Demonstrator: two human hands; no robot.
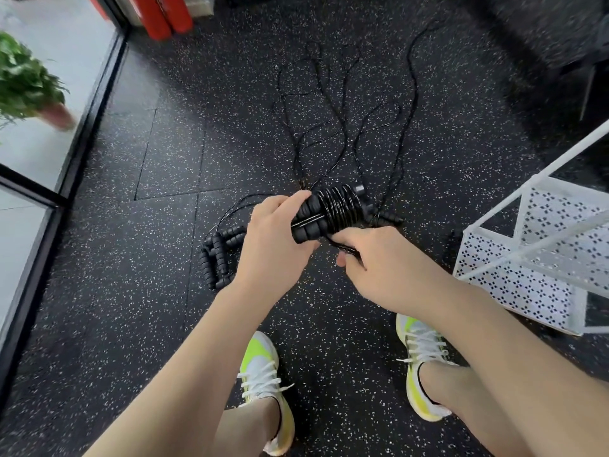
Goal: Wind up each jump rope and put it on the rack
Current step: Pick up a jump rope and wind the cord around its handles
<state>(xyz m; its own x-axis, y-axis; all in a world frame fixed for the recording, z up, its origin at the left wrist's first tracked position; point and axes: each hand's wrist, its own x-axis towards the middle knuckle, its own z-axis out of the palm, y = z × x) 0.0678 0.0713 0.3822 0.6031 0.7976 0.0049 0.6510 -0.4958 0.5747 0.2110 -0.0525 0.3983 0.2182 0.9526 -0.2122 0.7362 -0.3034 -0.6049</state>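
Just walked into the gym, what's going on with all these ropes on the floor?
A person is winding a jump rope: the left hand grips its paired handles, the right hand pinches the cord's loose end. More unwound ropes lie on the floor beyond, with spare handles at left. The white rack stands at right.

**Around your work area**

You are standing on a black rubber floor (164, 324) speckled with white, laid in large tiles whose seams show at the left. Your two shoes, white with neon yellow, sit near you: the left shoe (263, 374) and the right shoe (420, 354), both with white laces. At the far left you have a green potted plant (23, 80) in a pinkish pot, blurred, standing on a pale floor beyond a black-framed glass partition (95, 103). At the far top, left of centre, two red cylinders (164, 14) stand side by side. The far right corner is dark and blurred; you cannot tell what stands there.
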